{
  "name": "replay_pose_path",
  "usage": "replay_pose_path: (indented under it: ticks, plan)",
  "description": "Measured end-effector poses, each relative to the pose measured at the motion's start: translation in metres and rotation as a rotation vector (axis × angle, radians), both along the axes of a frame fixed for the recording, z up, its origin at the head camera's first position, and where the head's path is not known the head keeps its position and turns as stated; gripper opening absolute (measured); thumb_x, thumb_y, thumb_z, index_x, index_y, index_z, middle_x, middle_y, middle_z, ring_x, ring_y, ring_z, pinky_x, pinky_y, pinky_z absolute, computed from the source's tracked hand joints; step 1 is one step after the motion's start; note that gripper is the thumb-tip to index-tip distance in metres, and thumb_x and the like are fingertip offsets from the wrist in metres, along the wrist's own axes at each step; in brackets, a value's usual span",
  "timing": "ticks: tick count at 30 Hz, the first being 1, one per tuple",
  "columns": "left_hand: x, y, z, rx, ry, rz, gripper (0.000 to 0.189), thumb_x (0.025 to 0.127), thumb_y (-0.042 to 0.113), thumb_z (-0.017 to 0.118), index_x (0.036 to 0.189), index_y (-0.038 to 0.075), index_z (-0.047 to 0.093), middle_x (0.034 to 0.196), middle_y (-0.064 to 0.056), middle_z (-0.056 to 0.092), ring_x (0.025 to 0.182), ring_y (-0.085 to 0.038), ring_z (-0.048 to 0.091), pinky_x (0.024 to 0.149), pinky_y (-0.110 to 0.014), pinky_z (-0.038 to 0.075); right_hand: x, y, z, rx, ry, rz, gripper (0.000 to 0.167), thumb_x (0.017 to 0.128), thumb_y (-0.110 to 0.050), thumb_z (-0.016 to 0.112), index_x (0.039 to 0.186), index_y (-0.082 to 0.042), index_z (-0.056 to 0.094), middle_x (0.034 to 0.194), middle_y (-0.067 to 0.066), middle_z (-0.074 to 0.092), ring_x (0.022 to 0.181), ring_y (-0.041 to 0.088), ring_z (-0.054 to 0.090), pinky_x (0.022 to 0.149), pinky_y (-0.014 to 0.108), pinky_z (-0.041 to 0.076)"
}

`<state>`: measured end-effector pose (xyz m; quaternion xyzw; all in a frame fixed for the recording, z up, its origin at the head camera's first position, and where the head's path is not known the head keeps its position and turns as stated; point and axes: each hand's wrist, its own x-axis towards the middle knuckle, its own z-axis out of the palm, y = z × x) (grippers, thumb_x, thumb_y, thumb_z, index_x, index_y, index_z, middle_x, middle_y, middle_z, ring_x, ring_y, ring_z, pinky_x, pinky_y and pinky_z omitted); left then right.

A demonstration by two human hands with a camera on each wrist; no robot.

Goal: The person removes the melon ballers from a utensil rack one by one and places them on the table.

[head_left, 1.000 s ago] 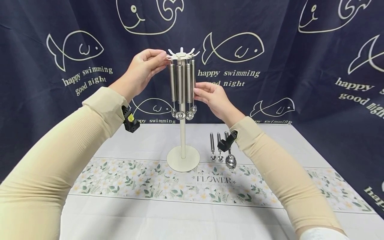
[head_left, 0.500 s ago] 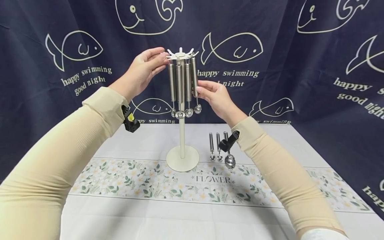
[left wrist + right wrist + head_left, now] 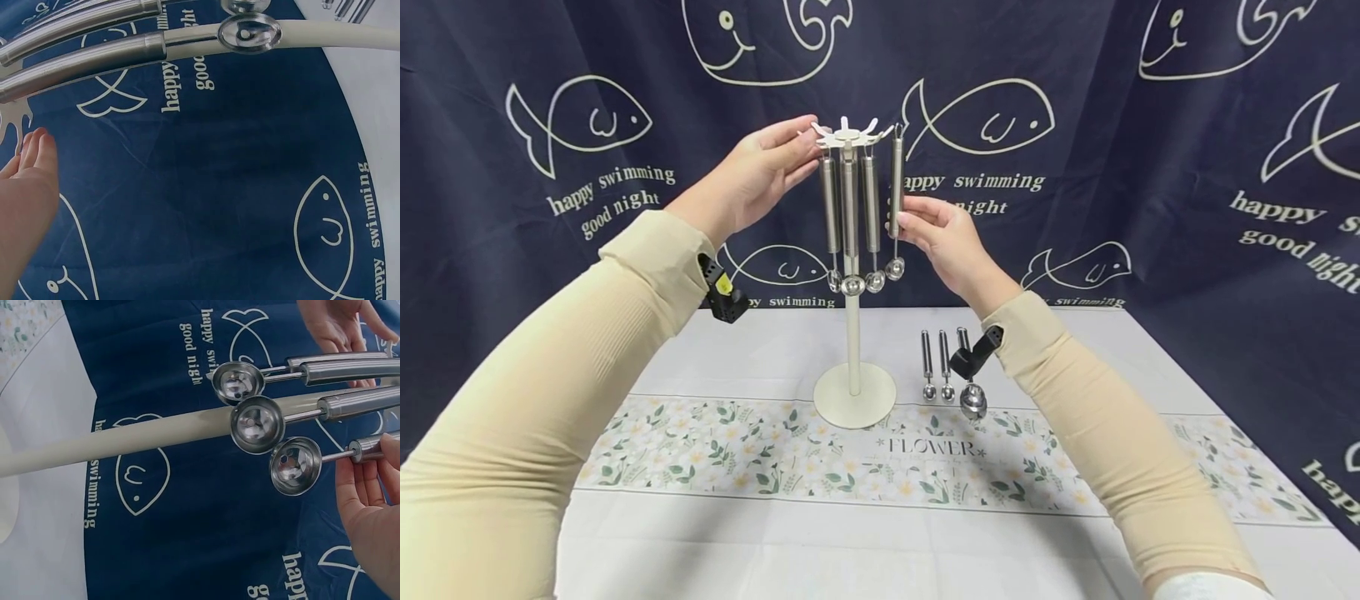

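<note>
Watching remotely, I see the right hand [image 3: 953, 240] pinching a scoop [image 3: 898, 179], its top by the rack [image 3: 847, 135]. The left hand [image 3: 756, 173] touches the rack; whether its fingers pinch, I can't tell. Only the head view shows "FLOWER" on the runner [image 3: 700, 450]; the backdrop [image 3: 1090, 187] reads "happy swimming".

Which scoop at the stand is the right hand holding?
In the head view, the rightmost scoop at the stand: the right hand pinches it, and a gap separates it from the other scoops.
</note>
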<state>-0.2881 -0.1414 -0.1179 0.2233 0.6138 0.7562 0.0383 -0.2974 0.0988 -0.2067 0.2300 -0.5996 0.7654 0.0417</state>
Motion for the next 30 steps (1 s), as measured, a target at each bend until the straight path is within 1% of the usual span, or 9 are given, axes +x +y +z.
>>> replay_pose_path:
  ticks: [3, 7, 10, 16, 21, 26, 30]
  plan:
    - [0.001, 0.000, 0.001, 0.003, 0.005, 0.010, 0.058, 0.099, 0.006, 0.051, 0.152, 0.005, 0.025, 0.156, -0.011, 0.032, 0.143, -0.017, 0.034, 0.117, -0.023, 0.031, 0.000, 0.002, -0.002, -0.005, -0.006, -0.011, 0.028, 0.094, 0.006, 0.055, 0.122, 0.011, 0.055, 0.091, 0.000, 0.068, 0.083, 0.012, 0.067, 0.092, 0.025, 0.055]
    - [0.002, 0.000, 0.001, 0.001, 0.021, 0.024, 0.058, 0.099, 0.005, 0.052, 0.152, 0.004, 0.027, 0.155, -0.011, 0.035, 0.142, -0.014, 0.036, 0.117, -0.022, 0.032, -0.001, 0.006, -0.005, -0.042, -0.021, -0.014, 0.016, 0.093, 0.008, 0.056, 0.106, 0.001, 0.061, 0.089, 0.002, 0.068, 0.082, 0.012, 0.067, 0.084, 0.023, 0.057]
    - [0.002, 0.000, -0.001, -0.006, 0.032, 0.038, 0.057, 0.099, 0.005, 0.052, 0.151, 0.004, 0.029, 0.154, -0.012, 0.036, 0.141, -0.015, 0.037, 0.117, -0.023, 0.032, -0.002, 0.010, -0.009, -0.047, -0.027, -0.025, 0.015, 0.092, 0.009, 0.056, 0.101, -0.002, 0.062, 0.088, 0.002, 0.068, 0.082, 0.012, 0.067, 0.082, 0.022, 0.057]
    - [0.003, -0.002, -0.003, -0.015, 0.040, 0.073, 0.055, 0.098, 0.010, 0.055, 0.148, 0.002, 0.034, 0.152, -0.014, 0.039, 0.139, -0.018, 0.041, 0.114, -0.022, 0.036, -0.004, 0.016, -0.016, -0.039, -0.048, -0.051, 0.015, 0.092, 0.009, 0.057, 0.103, -0.001, 0.061, 0.088, 0.001, 0.067, 0.081, 0.010, 0.067, 0.082, 0.022, 0.058]
    - [0.004, -0.002, -0.002, -0.002, 0.043, 0.108, 0.053, 0.098, 0.013, 0.056, 0.146, 0.000, 0.038, 0.149, -0.017, 0.042, 0.136, -0.022, 0.045, 0.112, -0.022, 0.039, -0.007, 0.021, -0.022, -0.029, -0.064, -0.068, 0.014, 0.092, 0.007, 0.058, 0.100, -0.003, 0.062, 0.089, 0.002, 0.067, 0.082, 0.010, 0.066, 0.081, 0.021, 0.058]
    - [0.003, -0.001, -0.004, -0.008, 0.073, 0.116, 0.051, 0.098, 0.009, 0.055, 0.146, -0.001, 0.037, 0.149, -0.016, 0.042, 0.136, -0.022, 0.044, 0.112, -0.023, 0.039, -0.011, 0.026, -0.031, -0.021, -0.083, -0.075, 0.013, 0.092, 0.007, 0.058, 0.098, -0.004, 0.062, 0.087, 0.001, 0.067, 0.081, 0.010, 0.067, 0.081, 0.021, 0.058]
    - [0.002, 0.000, -0.005, -0.010, 0.089, 0.120, 0.050, 0.099, 0.006, 0.053, 0.145, -0.001, 0.037, 0.149, -0.017, 0.042, 0.134, -0.022, 0.046, 0.112, -0.024, 0.040, -0.013, 0.030, -0.038, -0.007, -0.090, -0.092, 0.013, 0.092, 0.007, 0.059, 0.100, -0.002, 0.061, 0.086, 0.001, 0.067, 0.081, 0.010, 0.067, 0.082, 0.022, 0.058]
